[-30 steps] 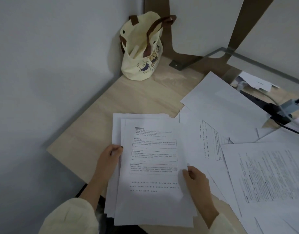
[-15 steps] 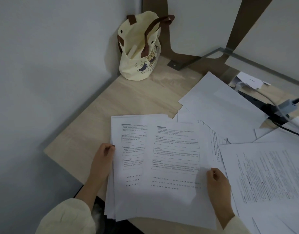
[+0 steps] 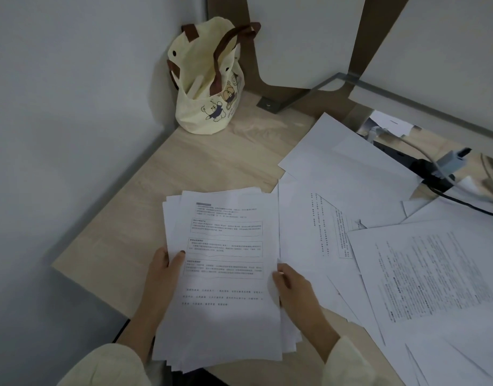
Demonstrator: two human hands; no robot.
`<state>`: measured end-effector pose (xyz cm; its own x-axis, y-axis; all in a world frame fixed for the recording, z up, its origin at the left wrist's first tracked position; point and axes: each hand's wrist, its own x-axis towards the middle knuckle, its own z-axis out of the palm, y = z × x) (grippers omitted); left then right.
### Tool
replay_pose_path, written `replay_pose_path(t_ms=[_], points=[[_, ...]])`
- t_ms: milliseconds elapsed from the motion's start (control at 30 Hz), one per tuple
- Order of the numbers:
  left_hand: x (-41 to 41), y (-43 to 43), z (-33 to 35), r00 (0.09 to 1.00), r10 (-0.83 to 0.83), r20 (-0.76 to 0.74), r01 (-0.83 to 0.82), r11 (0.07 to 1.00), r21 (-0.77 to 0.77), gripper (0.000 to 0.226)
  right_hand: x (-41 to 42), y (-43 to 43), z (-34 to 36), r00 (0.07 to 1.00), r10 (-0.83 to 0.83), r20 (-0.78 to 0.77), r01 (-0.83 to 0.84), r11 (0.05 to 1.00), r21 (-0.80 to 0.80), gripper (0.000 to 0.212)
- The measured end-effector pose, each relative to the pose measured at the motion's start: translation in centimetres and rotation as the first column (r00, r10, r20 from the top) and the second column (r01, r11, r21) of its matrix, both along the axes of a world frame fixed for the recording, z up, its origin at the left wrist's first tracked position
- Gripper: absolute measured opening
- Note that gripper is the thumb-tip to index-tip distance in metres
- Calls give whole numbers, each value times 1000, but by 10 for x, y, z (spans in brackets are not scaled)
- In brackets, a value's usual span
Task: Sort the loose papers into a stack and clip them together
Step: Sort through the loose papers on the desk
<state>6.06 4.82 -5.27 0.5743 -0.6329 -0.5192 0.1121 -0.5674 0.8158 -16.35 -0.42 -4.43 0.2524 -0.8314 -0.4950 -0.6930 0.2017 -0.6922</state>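
Stack (image 3: 226, 324) is half gathered; my left hand (image 3: 162, 274) and right hand (image 3: 295, 291) grip its sides; next I add loose sheets (image 3: 434, 274).

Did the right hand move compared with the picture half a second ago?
Yes. The right hand moved left, away from the loose sheet with sideways text lying on the desk, to the right edge of the stack.

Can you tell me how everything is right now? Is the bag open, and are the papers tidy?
Stack of white printed papers: held in both hands, edges uneven, no clip seen.
Left hand: grips the stack's left edge.
Right hand: grips the stack's right edge.
Loose white paper sheets: spread out, overlapping, unsorted.
Cream cloth tote bag with bear pictures: upright, top open.
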Motion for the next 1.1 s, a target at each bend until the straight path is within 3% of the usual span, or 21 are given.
replay_pose_path(t_ms=[200,367,500,567,633,733,833,1000,1100], points=[[2,1,3,1000,7,24,-6,1000,-27,14,-14,-7,2,976,-217,3,215,965,-153,16],[-2,0,30,999,-14,53,24,979,-201,11,-8,-12,7,980,-184,77,187,981,-45,48],[-3,-11,75,992,-78,101,111,912,-394,15,4,-35,30,899,-249,361,193,964,186,72],[0,-18,97,984,-85,156,151,866,-477,10,9,-48,49,823,-247,511,129,958,255,64],[3,-24,116,977,-70,203,173,816,-552,7,16,-57,71,799,-202,567,116,976,184,52],[7,-31,135,976,6,217,141,740,-658,21,22,-61,102,723,-196,662,174,980,100,37],[8,-33,140,980,44,194,113,677,-727,31,21,-56,120,675,-179,715,222,975,34,35],[2,-29,106,987,42,156,69,765,-640,31,21,-39,100,775,-179,606,210,977,19,45],[-7,-29,90,996,17,92,39,816,-576,31,26,-31,86,808,-218,547,218,974,66,33]])
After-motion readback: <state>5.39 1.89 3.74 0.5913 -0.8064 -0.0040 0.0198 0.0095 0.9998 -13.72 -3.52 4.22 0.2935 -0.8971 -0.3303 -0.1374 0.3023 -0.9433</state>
